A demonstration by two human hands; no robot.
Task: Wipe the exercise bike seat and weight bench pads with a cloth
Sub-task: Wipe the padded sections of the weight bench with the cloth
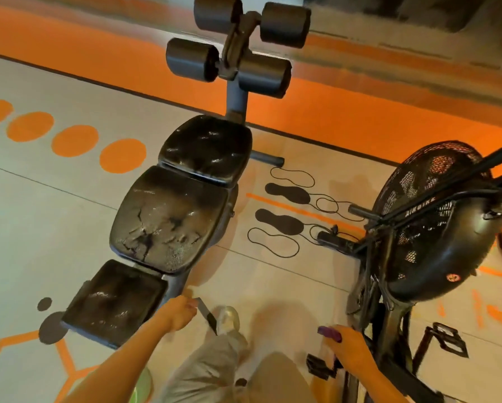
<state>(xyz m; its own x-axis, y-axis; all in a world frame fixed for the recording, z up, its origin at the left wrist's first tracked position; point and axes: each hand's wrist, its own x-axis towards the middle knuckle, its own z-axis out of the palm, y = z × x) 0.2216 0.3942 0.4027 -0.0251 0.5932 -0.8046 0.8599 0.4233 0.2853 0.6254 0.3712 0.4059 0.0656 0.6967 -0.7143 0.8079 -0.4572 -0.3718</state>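
Observation:
The weight bench stands ahead on the left with three worn black pads: a near pad (pixel 114 301), a cracked middle pad (pixel 168 219) and a far pad (pixel 206 149). Beyond them are black foam rollers (pixel 264 74). The air bike (pixel 427 222) stands at the right; its seat is not in view. My left hand (pixel 175 312) is beside the near pad's right edge, pinching a dark cloth-like strip (pixel 207 315) that hangs down. Close to the bike frame, my right hand (pixel 351 350) is closed around a small purple object (pixel 329 333).
My legs in grey trousers (pixel 214 367) and a pale shoe (pixel 228 318) are between the bench and the bike. Bike pedals (pixel 450 338) stick out low on the right. The grey floor (pixel 40 213) has orange dots and black footprint marks (pixel 281 222). An orange wall band runs behind.

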